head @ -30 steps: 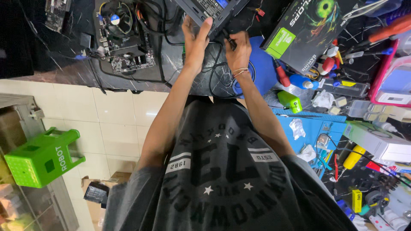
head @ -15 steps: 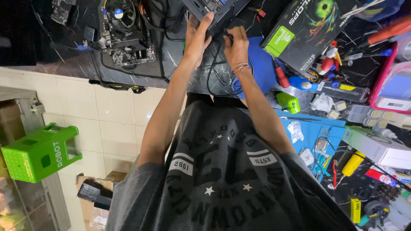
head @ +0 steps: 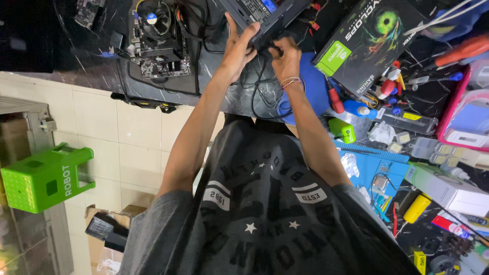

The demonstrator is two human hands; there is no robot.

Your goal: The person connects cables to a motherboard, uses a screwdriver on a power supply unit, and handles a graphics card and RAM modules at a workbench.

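Left hand (head: 239, 48) wrapped around edge of dark power supply unit (head: 262, 15) on the marble bench (head: 91, 76), right hand (head: 285, 58) pinching its black cables (head: 260, 84), motherboard (head: 158, 43) just beside.

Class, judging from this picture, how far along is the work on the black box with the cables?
Done: nothing clearly finished. In hand: the left hand steadies the black box while the right hand works a black cable at its edge. Left: the circuit board lies apart, cables loose.

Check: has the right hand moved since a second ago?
No: the right hand stays at the dark unit's near edge, left of the graphics card carton; only its fingers have curled.
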